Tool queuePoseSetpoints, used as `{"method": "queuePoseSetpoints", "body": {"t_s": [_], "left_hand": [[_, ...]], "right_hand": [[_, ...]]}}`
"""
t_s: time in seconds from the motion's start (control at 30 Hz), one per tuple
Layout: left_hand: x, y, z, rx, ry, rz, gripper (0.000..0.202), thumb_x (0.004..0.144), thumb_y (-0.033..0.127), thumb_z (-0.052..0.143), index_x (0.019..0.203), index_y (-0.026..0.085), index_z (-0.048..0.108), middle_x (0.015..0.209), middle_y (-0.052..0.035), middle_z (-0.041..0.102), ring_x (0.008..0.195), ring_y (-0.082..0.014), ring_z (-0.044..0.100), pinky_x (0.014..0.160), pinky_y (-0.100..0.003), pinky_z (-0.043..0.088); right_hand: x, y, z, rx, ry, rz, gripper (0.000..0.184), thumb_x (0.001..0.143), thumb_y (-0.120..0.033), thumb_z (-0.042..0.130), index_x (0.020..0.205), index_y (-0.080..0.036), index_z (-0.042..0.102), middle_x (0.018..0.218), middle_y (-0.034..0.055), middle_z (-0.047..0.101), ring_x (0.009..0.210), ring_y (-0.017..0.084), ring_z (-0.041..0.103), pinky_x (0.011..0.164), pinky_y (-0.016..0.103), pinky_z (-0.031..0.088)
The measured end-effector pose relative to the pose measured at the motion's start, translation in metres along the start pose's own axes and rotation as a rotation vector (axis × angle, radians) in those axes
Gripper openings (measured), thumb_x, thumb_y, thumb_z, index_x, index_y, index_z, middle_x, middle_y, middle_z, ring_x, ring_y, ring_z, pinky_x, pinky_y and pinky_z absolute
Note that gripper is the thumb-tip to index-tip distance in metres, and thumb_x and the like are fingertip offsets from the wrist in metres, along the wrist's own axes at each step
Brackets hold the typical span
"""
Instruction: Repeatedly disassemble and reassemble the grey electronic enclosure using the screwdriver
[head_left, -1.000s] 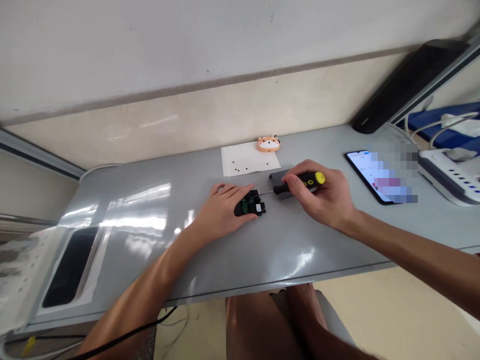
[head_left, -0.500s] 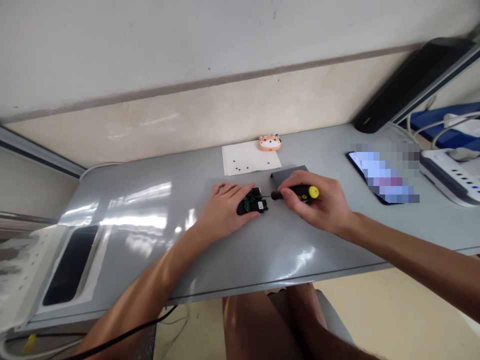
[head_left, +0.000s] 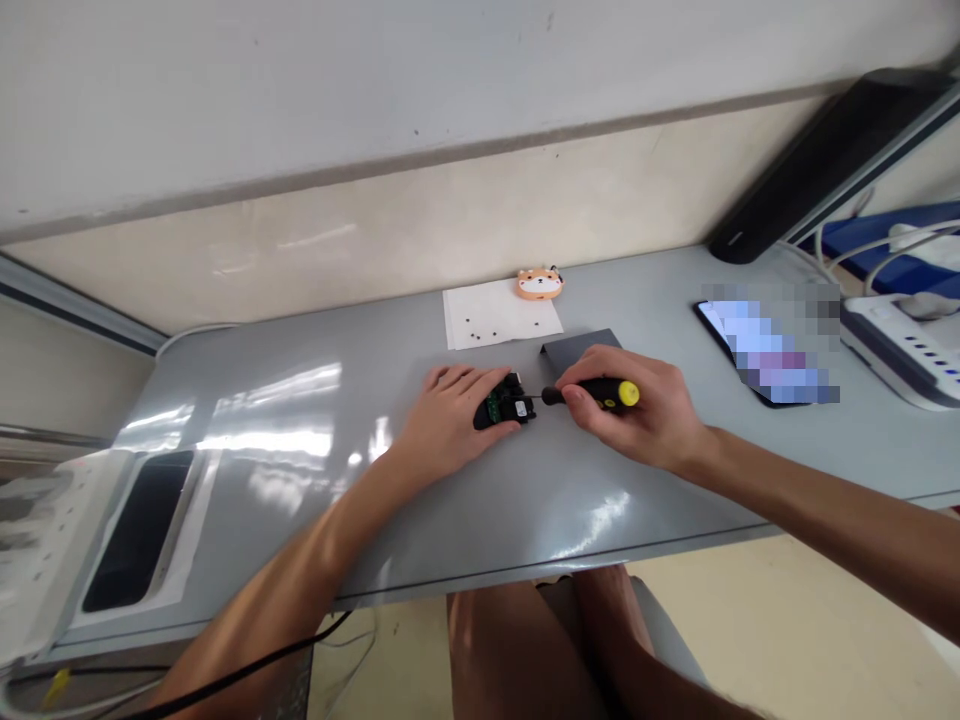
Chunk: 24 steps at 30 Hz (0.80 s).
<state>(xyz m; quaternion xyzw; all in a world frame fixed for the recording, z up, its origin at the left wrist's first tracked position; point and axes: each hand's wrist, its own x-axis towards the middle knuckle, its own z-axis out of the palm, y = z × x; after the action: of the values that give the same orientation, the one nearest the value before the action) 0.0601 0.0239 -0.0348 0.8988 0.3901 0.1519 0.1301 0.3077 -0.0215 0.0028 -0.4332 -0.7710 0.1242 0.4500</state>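
A small black device (head_left: 506, 409) with an exposed green circuit board lies on the grey table (head_left: 300, 440). My left hand (head_left: 442, 420) rests on its left side and grips it against the table. My right hand (head_left: 634, 410) is closed round a screwdriver (head_left: 600, 392) with a black handle and yellow end cap. The screwdriver lies almost level, its thin tip touching the right end of the device. A dark grey cover plate (head_left: 574, 350) lies just behind my right hand.
A white paper sheet (head_left: 499, 315) with several small dark screws lies behind the device, an orange animal-shaped figure (head_left: 538, 283) at its far edge. A lit phone (head_left: 750, 350) and a white power strip (head_left: 900, 340) lie at the right. A black-windowed tray (head_left: 135, 530) sits at the left.
My right hand has moved left and down with the screwdriver, bringing its tip up to the device. My left hand has stayed on the device.
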Motion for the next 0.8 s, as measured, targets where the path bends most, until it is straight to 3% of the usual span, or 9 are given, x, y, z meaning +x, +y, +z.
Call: {"method": "queuePoseSetpoints", "body": {"t_s": [0.33,0.8], "left_hand": [[0.0008,0.0000,-0.0009,0.001,-0.007,-0.001,0.055,0.100,0.050,0.077,0.148,0.026,0.065,0.142,-0.0082,0.076,0.131,-0.0320,0.067,0.118,-0.048,0.044],[0.0000,-0.0013,0.0011,-0.020,0.029,0.003,0.060,0.096,0.049,0.083,0.148,0.025,0.065,0.140,-0.0069,0.078,0.130,-0.0316,0.069,0.117,-0.048,0.047]], "right_hand": [[0.0000,0.0013,-0.0007,0.028,-0.002,0.023,0.012,0.096,-0.027,0.070,0.085,-0.029,0.068,0.074,-0.0007,0.074,0.061,0.017,0.066,0.057,0.031,0.052],[0.0052,-0.0007,-0.0070,0.015,0.107,0.025,0.013,0.097,-0.026,0.072,0.085,-0.030,0.068,0.077,-0.0009,0.079,0.059,0.017,0.069,0.056,0.031,0.055]]}}
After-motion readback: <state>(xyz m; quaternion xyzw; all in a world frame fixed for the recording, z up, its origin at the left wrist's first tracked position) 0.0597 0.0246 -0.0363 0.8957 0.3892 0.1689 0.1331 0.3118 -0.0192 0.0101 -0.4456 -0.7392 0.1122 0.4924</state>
